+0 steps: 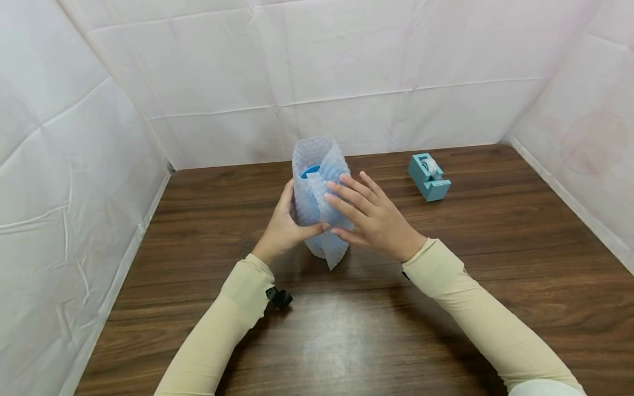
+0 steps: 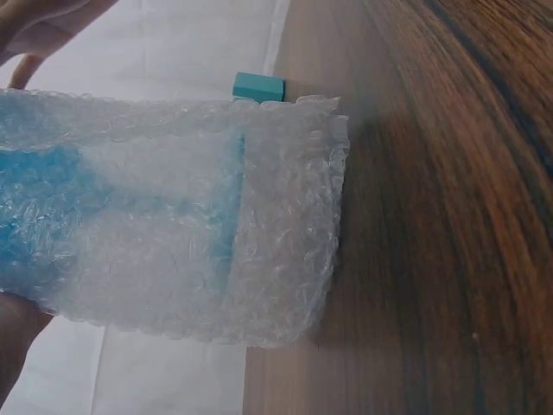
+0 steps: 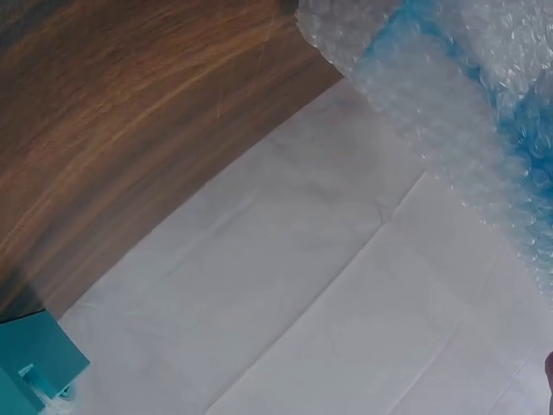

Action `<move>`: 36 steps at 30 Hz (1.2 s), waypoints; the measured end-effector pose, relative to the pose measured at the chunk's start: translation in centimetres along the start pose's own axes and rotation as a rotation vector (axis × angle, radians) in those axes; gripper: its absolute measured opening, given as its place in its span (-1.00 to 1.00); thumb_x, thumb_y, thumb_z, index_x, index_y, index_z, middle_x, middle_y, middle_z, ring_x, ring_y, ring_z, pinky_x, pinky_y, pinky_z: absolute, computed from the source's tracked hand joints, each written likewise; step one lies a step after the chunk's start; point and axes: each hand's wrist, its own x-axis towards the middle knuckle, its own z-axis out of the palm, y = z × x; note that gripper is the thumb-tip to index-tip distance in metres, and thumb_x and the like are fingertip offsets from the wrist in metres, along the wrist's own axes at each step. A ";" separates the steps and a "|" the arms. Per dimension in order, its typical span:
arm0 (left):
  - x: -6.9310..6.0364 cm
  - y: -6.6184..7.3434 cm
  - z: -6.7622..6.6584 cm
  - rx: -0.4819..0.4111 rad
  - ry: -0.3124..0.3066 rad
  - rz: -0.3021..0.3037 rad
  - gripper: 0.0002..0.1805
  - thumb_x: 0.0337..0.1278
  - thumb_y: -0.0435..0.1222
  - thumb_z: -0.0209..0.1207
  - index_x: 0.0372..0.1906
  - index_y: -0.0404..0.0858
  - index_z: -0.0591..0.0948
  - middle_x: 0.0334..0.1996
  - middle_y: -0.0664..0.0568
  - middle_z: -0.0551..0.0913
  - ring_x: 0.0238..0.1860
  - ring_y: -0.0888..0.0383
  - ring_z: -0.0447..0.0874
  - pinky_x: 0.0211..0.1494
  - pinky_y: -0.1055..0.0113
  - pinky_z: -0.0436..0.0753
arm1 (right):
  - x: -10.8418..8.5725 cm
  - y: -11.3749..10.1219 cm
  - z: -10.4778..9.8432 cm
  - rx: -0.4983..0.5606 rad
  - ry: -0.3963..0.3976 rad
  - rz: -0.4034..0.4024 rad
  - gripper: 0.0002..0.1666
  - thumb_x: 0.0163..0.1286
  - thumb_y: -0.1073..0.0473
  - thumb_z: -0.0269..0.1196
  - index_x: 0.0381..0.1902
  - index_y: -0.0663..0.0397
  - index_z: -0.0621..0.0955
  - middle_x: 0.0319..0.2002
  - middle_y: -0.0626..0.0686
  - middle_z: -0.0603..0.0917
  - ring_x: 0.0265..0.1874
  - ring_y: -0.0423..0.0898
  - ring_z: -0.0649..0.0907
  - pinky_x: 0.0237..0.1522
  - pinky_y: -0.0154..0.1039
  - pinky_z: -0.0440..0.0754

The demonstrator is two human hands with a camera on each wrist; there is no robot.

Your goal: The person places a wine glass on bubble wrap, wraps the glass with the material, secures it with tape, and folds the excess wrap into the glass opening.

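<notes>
A roll of bubble wrap (image 1: 338, 242) stands upright on the table around an object with a blue rim (image 1: 310, 171). Through the wrap, blue patches and a blue band show in the left wrist view, but the object's kind is unclear. My left hand (image 1: 282, 231) grips the bundle from the left, thumb across the front. With fingers nearly straight, my right hand (image 1: 378, 223) rests on the overlapping flap at the right side. In the left wrist view the wrap's lower end (image 2: 289, 225) reaches past the blue band, close to the tabletop.
A teal tape dispenser (image 1: 428, 179) with a roll of clear tape stands at the back right of the brown wooden table (image 1: 208, 220). White sheeting (image 1: 346, 49) hangs behind the table and along both sides.
</notes>
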 end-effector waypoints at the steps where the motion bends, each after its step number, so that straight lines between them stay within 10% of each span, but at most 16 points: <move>1: 0.0 0.0 0.0 -0.001 0.000 0.001 0.03 -0.14 -0.57 0.34 0.46 -0.11 0.07 0.29 -0.10 0.30 0.23 0.01 0.38 0.26 0.03 0.47 | 0.0 0.1 -0.1 0.002 -0.007 -0.004 -0.43 0.44 -0.04 0.14 0.27 0.18 0.44 0.26 0.17 0.49 0.33 0.11 0.37 0.38 0.17 0.22; 23: -0.3 -0.2 -0.4 0.037 -0.051 -0.026 0.08 -0.16 -0.52 0.41 0.47 -0.02 0.08 0.30 -0.06 0.31 0.23 0.05 0.38 0.21 0.05 0.51 | 1.2 0.7 -0.8 0.152 -0.089 -0.056 -0.64 0.49 0.02 0.05 -0.07 0.18 0.61 -0.26 0.04 0.68 -0.26 -0.01 0.54 0.00 -0.04 0.51; 36: -0.4 -0.4 -0.4 0.042 -0.071 0.006 0.09 -0.18 -0.56 0.39 0.47 -0.08 0.06 0.32 -0.07 0.28 0.26 0.03 0.35 0.24 0.02 0.48 | 0.7 1.2 -1.1 0.109 -0.045 0.010 -0.35 0.31 -0.15 0.24 0.19 0.15 0.48 0.21 0.24 0.45 0.23 0.19 0.39 0.31 -0.02 0.35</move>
